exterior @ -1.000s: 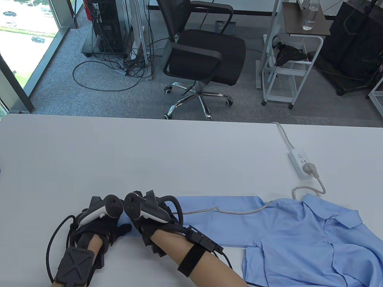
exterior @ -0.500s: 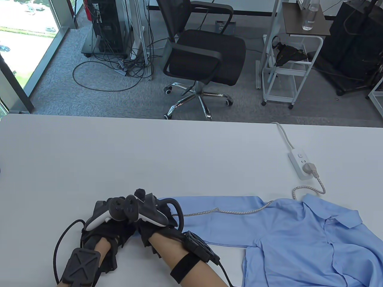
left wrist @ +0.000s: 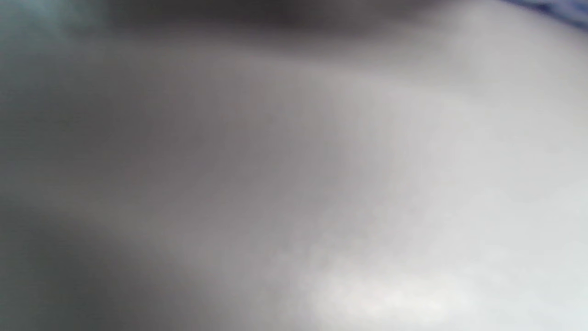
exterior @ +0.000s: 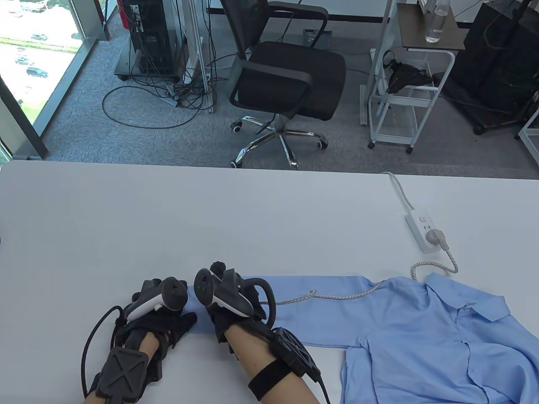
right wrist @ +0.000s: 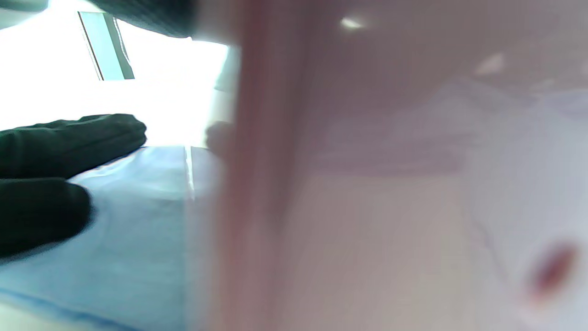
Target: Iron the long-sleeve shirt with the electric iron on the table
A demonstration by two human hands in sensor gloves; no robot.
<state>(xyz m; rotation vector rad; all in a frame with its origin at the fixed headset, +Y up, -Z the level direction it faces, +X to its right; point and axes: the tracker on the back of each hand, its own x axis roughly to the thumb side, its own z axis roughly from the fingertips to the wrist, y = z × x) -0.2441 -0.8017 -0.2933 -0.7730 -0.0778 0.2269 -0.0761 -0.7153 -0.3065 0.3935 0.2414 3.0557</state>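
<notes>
A light blue long-sleeve shirt (exterior: 425,341) lies flat at the table's near right, one sleeve (exterior: 320,311) stretched out to the left. My left hand (exterior: 168,324) lies flat, fingers spread, with a fingertip on the cuff (exterior: 201,315). My right hand (exterior: 236,313) rests on the sleeve just right of the cuff, its fingers hidden under the tracker. In the right wrist view black gloved fingers (right wrist: 50,184) lie on blue cloth (right wrist: 133,230); the rest is a pinkish blur. The left wrist view is all blur. No iron shows; its braided cord (exterior: 332,296) crosses the sleeve.
A white power strip (exterior: 426,229) with the plug in it lies at the table's right, its cable running off the far edge. The white table (exterior: 210,219) stretches to the left and far side. An office chair (exterior: 286,71) and a white cart (exterior: 404,92) stand beyond it.
Both hands have shifted a little to the right along the sleeve and moved apart, so the cuff now shows between them. The shirt body has not moved.
</notes>
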